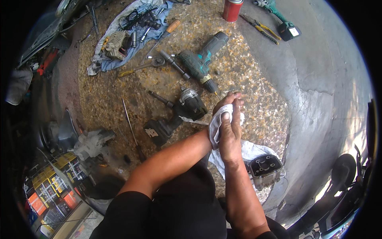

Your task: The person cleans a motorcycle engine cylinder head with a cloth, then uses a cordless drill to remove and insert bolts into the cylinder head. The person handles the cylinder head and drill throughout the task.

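My right hand (229,137) is closed around a white rag (215,127), its thumb on top and its fingers pointing away from me. The cloth is pressed against my left hand (223,101), which lies crosswise just beyond. The fingertips of my left hand stick out past the rag, stretched forward; its palm is hidden. Just past them is the bit of a teal and black cordless drill (199,59) lying on its side. Left of my hands lies a black impact wrench (185,107) with a socket extension.
A finned metal cylinder head (266,171) sits on a pale cloth by my right forearm. A ratchet (147,65), a socket bar (175,65) and a long screwdriver (131,127) lie leftward. Farther off are a blue cloth (115,63) with parts, a red can (232,10) and pliers (262,30).
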`<state>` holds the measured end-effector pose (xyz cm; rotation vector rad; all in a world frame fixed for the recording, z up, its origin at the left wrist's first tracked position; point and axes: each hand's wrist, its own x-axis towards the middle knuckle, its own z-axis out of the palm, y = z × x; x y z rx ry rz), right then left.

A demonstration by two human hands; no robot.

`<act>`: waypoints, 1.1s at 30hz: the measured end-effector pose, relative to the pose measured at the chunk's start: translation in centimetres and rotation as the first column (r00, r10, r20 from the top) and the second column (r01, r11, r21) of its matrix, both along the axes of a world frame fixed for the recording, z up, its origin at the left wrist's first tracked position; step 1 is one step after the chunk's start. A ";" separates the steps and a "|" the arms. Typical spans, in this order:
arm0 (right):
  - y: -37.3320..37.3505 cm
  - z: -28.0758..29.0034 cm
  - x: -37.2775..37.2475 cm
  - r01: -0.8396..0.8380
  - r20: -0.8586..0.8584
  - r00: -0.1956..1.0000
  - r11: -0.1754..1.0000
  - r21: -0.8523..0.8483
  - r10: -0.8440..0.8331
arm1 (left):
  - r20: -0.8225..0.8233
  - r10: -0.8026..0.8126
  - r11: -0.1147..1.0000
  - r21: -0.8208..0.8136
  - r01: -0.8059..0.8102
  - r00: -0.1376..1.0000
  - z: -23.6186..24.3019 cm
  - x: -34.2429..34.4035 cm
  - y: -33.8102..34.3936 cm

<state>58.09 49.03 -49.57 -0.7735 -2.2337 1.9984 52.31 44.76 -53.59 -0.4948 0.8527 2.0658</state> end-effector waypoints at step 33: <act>3.5 -0.5 4.0 0.486 0.310 0.872 0.738 -0.468 -0.378 | 0.001 -0.824 -0.031 -0.999 -0.043 0.567 -2.1 -0.5 -16.1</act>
